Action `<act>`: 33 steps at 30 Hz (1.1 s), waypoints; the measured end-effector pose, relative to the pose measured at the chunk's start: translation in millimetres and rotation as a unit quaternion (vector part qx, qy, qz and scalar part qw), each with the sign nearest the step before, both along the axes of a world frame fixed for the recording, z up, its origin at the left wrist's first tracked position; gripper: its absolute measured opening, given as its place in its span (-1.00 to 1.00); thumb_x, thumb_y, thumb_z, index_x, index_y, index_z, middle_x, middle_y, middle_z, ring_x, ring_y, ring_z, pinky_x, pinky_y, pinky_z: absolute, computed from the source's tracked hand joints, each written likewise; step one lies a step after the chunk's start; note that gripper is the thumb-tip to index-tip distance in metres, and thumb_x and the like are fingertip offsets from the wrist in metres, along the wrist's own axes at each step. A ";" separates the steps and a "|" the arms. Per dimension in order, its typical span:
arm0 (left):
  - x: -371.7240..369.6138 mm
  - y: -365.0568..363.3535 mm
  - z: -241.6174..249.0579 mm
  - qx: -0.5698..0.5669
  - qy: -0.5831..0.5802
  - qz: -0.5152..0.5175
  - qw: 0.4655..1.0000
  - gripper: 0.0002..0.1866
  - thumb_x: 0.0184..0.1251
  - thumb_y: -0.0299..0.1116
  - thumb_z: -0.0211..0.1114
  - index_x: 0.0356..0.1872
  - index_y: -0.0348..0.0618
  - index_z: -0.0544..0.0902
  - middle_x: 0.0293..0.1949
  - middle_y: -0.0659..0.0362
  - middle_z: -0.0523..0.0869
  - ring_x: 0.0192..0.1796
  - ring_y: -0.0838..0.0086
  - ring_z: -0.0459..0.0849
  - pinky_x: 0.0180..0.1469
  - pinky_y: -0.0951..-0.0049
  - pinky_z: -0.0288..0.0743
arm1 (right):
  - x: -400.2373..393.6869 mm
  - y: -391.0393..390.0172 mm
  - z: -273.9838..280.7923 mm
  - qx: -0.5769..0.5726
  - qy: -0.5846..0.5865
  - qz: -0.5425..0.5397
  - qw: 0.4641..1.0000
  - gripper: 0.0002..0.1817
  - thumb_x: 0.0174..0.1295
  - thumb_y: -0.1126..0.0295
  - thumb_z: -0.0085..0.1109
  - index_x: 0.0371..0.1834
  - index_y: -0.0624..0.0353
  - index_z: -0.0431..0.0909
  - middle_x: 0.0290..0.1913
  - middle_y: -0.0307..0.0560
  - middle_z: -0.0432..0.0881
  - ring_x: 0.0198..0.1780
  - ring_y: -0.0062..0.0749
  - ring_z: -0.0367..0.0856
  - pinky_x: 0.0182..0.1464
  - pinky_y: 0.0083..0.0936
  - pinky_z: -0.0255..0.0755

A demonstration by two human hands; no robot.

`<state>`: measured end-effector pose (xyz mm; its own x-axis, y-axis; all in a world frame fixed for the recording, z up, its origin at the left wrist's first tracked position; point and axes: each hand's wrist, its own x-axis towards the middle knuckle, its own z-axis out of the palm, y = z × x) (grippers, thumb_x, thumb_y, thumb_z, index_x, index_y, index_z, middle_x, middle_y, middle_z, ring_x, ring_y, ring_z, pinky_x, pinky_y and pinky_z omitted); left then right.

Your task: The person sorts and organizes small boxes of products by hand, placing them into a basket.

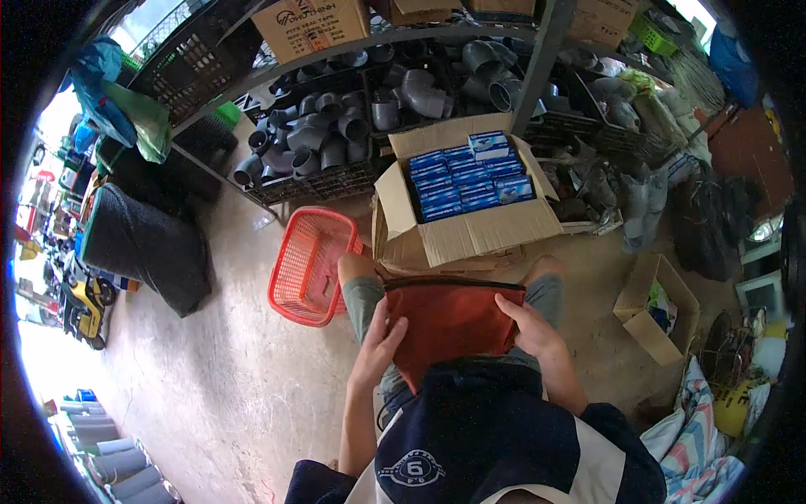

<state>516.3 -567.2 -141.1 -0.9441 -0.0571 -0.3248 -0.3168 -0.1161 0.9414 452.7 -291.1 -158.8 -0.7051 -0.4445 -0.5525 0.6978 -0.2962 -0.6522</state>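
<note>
A dark red zippered pouch (pixel 453 323) lies across my lap, with its black zipper edge facing away from me. My left hand (pixel 376 344) grips the pouch's left side, thumb on top and fingers underneath. At the upper right corner, my right hand (pixel 531 326) holds it the same way, the thumb close to the zipper. Whatever is inside the pouch is hidden. Just past my knees stands an open cardboard box (pixel 491 239) filled with small blue boxes (pixel 457 181). Beside my left knee sits a red plastic basket (pixel 290 281).
Black crates of grey pipe fittings (pixel 323 134) line the shelf ahead, below a carton (pixel 309 29). To the right is a small open carton (pixel 659 311). A roll of dark mesh (pixel 147 244) stands left; grey pipes (pixel 122 466) lie at the lower left.
</note>
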 end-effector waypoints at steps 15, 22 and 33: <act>-39.4 65.5 68.0 -0.382 0.153 -0.097 0.906 -0.35 0.37 -0.25 0.29 0.46 0.00 0.32 0.34 -0.17 0.46 0.04 -0.04 0.70 0.02 0.17 0.64 | -26.3 -51.9 7.7 -0.138 -0.014 0.056 0.989 -0.34 0.55 -0.13 -0.30 0.45 0.16 0.25 0.33 -0.07 0.45 0.30 -0.33 0.46 0.32 -0.32 0.39; -45.6 100.6 76.3 -0.541 0.152 -0.176 0.808 -0.35 0.28 -0.20 0.36 0.43 0.23 0.41 0.47 -0.04 0.26 0.12 -0.03 0.54 -0.06 0.10 0.66 | -23.6 -54.0 22.1 -0.201 0.082 -0.045 0.975 -0.38 0.54 -0.10 -0.22 0.43 0.14 0.28 0.31 -0.11 0.46 0.31 -0.35 0.44 0.34 -0.31 0.35; -60.6 78.7 27.9 -0.066 0.122 -0.035 0.990 -0.44 0.36 -0.28 0.34 0.33 -0.26 0.45 0.28 -0.04 0.47 0.31 0.27 0.49 0.32 0.33 0.36 | -48.5 -14.0 29.4 -0.198 -0.040 -0.059 0.978 -0.37 0.51 -0.10 -0.10 0.42 0.14 0.29 0.32 -0.08 0.46 0.32 -0.31 0.45 0.37 -0.28 0.35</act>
<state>455.8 -488.6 -113.3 -0.9966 -0.0152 -0.0810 -0.0814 0.0280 0.9963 404.2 -305.0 -129.4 -0.7255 -0.5533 -0.4093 0.6881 -0.5954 -0.4148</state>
